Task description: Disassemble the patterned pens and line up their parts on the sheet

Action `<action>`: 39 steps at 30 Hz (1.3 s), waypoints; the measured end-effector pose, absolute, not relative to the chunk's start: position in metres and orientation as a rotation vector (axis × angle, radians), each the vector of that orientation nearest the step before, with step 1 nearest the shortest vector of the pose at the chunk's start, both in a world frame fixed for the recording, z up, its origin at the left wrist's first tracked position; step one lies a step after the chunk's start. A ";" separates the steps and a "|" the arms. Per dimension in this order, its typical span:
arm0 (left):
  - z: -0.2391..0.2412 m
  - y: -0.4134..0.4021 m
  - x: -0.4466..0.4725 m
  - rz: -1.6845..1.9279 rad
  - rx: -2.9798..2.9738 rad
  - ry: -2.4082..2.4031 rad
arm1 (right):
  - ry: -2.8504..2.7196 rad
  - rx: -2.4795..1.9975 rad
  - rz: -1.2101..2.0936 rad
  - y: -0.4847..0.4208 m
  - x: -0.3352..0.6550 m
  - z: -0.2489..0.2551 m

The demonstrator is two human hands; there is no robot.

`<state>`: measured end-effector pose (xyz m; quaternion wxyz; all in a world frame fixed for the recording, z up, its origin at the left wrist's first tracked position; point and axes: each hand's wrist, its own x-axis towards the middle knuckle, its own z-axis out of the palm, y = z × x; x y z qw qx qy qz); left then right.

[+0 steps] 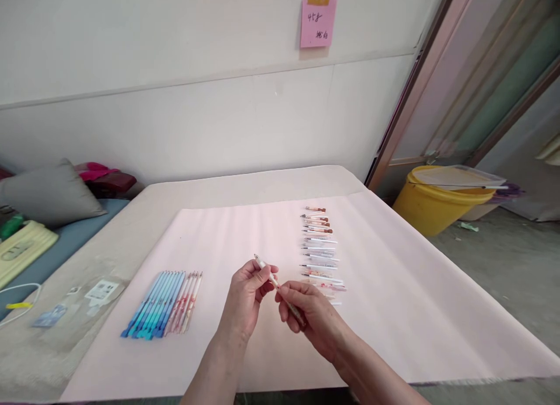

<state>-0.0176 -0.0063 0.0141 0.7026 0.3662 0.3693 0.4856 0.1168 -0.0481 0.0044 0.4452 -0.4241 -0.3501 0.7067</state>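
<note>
In front of me, over the pink cloth, both hands are closed on one slim pen. It slants, tip up to the left and brown end down to the right, with a white, reddish-patterned barrel. My left hand pinches it near the tip; my right hand grips the rear half. Beyond my right hand, a column of pens lies sideways, some with brown ends. Left of my hands, blue pens lie side by side, touching or almost touching several pink-and-white pens.
The pink cloth covers much of the table. Clear plastic packaging lies at the table's left side. A grey cushion sits beyond it. At the right, on the floor, stands a yellow bucket. A pink note is taped to the wall.
</note>
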 end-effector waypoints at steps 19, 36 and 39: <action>0.011 -0.007 -0.009 1.099 0.727 0.867 | -0.954 -1.189 1.652 -0.046 0.118 0.004; 0.012 -0.002 -0.011 1.116 0.699 0.871 | -0.742 -1.075 1.787 -0.042 0.119 0.003; 0.009 -0.001 -0.013 1.155 0.683 0.926 | -0.821 -1.147 1.653 -0.044 0.119 0.003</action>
